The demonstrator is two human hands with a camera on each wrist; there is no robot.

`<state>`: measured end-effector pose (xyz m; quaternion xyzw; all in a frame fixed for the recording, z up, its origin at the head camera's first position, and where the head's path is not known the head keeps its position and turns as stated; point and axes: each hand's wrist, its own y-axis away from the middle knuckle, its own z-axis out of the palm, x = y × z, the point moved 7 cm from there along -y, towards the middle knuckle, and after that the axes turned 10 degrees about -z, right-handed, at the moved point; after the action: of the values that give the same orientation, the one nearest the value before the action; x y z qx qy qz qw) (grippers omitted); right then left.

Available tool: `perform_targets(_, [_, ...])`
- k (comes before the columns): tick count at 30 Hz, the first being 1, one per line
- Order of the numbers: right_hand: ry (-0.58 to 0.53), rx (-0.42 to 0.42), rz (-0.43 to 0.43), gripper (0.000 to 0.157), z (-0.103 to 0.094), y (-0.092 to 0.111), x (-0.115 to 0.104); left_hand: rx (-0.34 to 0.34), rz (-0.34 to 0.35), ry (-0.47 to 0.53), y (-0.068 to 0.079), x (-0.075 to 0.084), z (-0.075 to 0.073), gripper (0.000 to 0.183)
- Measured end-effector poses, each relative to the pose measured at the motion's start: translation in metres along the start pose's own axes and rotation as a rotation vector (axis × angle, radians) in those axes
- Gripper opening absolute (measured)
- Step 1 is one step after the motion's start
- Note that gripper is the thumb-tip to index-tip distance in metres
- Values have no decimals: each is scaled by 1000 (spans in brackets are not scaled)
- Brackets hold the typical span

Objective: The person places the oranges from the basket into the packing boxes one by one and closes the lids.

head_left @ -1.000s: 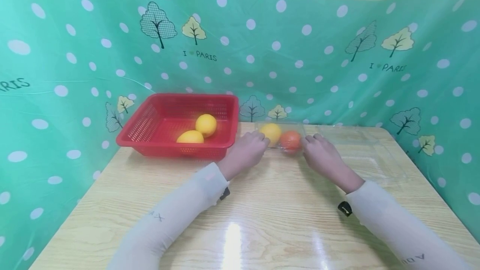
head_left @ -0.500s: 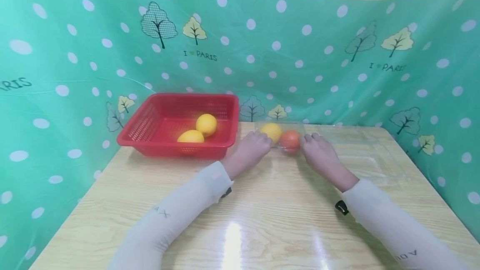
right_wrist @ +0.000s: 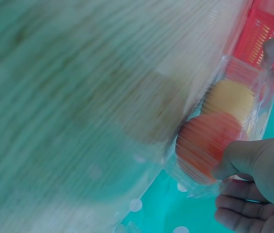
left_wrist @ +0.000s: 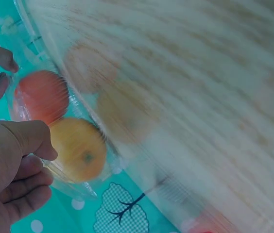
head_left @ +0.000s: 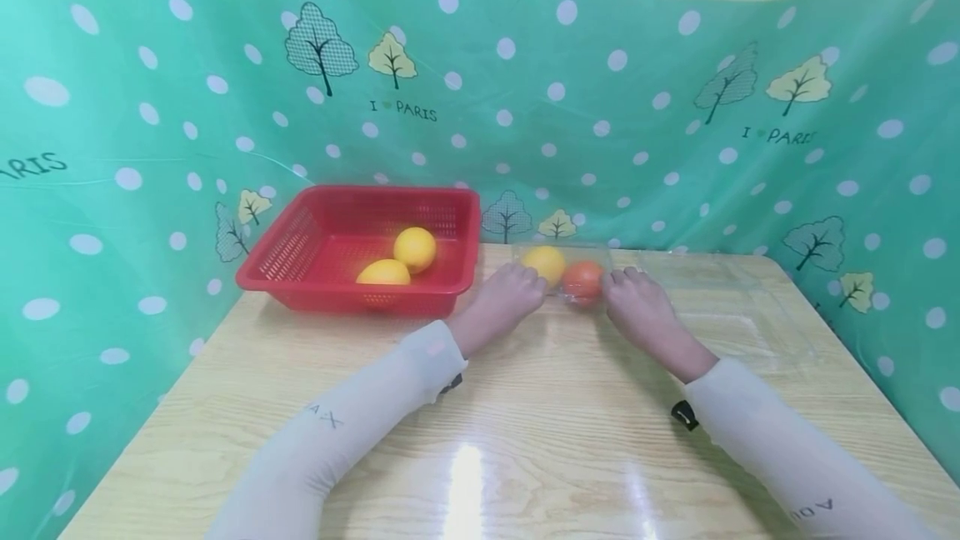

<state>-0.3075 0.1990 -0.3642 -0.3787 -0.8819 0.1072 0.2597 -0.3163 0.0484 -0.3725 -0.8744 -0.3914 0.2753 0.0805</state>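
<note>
A clear plastic fruit box [right_wrist: 244,70] stands on the table near the back curtain. In it lie a yellow-orange round fruit [head_left: 545,263] on the left and a red-orange round fruit [head_left: 582,281] on the right. With thumb and fingers my left hand [head_left: 501,305] pinches the box's edge by the yellow fruit. My right hand [head_left: 643,312] pinches the edge at the opposite end, beside the red one. In the left wrist view the left thumb overlaps the yellow fruit [left_wrist: 78,150] through the plastic. The fingertips are partly hidden in the head view.
A red plastic basket [head_left: 352,300] with two yellow fruits [head_left: 415,250] stands to the left of the box. More clear plastic containers [head_left: 738,323] lie on the wooden table [head_left: 540,440] at the right. A green dotted curtain [head_left: 600,157] borders the table's back and sides.
Both hands have shifted only slightly, the left a little to the right and the right a little to the left. The box and fruits stay almost in place.
</note>
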Motion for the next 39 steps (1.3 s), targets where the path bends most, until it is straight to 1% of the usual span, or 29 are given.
perform_targets(6, [-20,-5,-1,18,0,0,1,-1,4,11,0,-1,0,21])
perform_targets(12, [-26,16,-9,19,-3,-1,3,-6,6,41,0,-2,2,20])
perform_targets(21, [-35,0,-5,22,-3,0,4,-1,9,62,2,-3,1,21])
perform_targets(27, [-43,-18,4,21,-2,-1,4,0,4,67,2,-4,-1,20])
perform_targets(34, [-70,-49,22,18,-2,-2,5,4,-3,72,2,-5,1,19])
perform_targets(39, [-83,-41,22,18,-2,0,5,7,-2,83,2,-4,2,19])
